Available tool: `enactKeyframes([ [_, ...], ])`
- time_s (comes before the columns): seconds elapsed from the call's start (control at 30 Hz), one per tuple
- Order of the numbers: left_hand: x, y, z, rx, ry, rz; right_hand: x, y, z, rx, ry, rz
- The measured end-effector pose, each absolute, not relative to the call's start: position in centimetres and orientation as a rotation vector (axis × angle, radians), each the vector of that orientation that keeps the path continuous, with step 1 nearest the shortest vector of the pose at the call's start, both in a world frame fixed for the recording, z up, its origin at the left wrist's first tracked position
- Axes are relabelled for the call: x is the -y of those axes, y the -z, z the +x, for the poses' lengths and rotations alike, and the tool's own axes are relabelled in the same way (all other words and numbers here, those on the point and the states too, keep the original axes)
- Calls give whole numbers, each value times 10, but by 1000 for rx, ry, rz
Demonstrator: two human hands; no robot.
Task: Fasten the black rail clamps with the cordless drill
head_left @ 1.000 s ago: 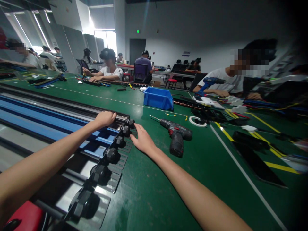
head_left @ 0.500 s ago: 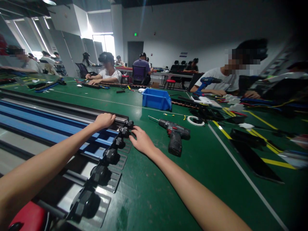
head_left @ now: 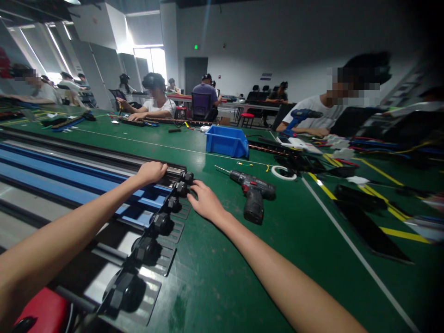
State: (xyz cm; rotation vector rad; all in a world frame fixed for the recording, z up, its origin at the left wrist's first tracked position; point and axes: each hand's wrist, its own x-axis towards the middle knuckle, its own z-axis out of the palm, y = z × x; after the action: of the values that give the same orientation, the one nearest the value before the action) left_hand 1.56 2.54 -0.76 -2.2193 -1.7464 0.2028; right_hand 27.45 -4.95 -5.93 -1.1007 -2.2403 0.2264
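Long blue-and-silver metal profiles (head_left: 69,175) lie side by side on the left, each with a black end plate carrying a black cable gland (head_left: 161,223) and a slotted tab. My left hand (head_left: 151,172) is closed over the farthest profile close to its end; its fingertips are hidden behind. Beside the far cable glands, my right hand (head_left: 205,200) reaches in with fingers stretched and thumb apart. Its fingertips are at the second gland (head_left: 181,188); whether they press on it I cannot tell. A black cordless drill (head_left: 253,192) lies right of that hand, bit pointing left.
Behind the drill stand a blue parts bin (head_left: 227,141) and a white ring-shaped roll (head_left: 283,173). A blue drill (head_left: 300,121), wires and black panels (head_left: 373,231) lie to the right. Co-workers sit around the green table (head_left: 215,273). A red object (head_left: 43,310) is at lower left.
My hands hold nearly the same pose at the profile ends. The view has shifted very slightly. Across the table, a seated co-worker has raised one hand.
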Motion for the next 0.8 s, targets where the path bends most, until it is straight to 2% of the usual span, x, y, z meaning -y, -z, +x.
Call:
enactKeyframes([
  [0.4,-25,7,16,1746,-193,-2219,50,59,274,2238,-215,-1093],
  [0.63,-26,8,16,1741,-211,-2219,52,58,276,2138,-69,-1268],
  [0.8,-23,6,17,1769,-197,-2206,52,57,277,2179,-48,-1235],
])
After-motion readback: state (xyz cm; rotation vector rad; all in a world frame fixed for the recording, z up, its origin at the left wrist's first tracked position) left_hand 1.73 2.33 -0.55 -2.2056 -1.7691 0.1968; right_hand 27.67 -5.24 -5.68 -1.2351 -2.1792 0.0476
